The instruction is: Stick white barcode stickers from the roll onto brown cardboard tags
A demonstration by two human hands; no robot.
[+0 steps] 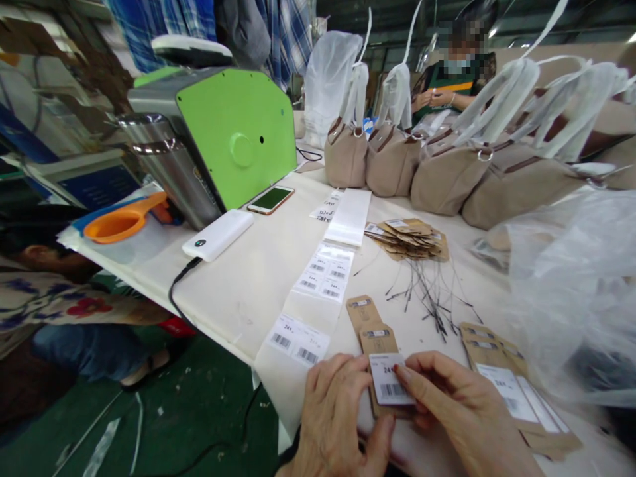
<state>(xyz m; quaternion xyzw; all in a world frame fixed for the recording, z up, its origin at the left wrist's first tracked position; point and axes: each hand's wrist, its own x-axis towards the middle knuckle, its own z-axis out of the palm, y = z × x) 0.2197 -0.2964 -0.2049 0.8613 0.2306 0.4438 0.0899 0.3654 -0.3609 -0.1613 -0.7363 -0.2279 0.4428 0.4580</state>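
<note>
A brown kraft tag (380, 341) lies at the table's front edge, with a white price sticker (390, 379) on its lower part. My right hand (452, 404) pinches the sticker's right side between thumb and forefinger. Beside it, my left hand (338, 411) rests with its fingers along the tag's left edge and its thumb near the bottom. Another tag (362, 311) sits partly under this one. To the left runs a strip of barcode labels (322, 273). Stickered tags (507, 384) lie fanned at the right, and a pile of stringed tags (410, 240) is farther back.
Beige handbags (392, 162) line the back right, before a person (454, 79). Plastic wrap (571, 285) covers the right side. At the left are a green machine (238, 132), steel flask (173, 169), phone (271, 199), white power bank (218, 235) and orange scoop (116, 224).
</note>
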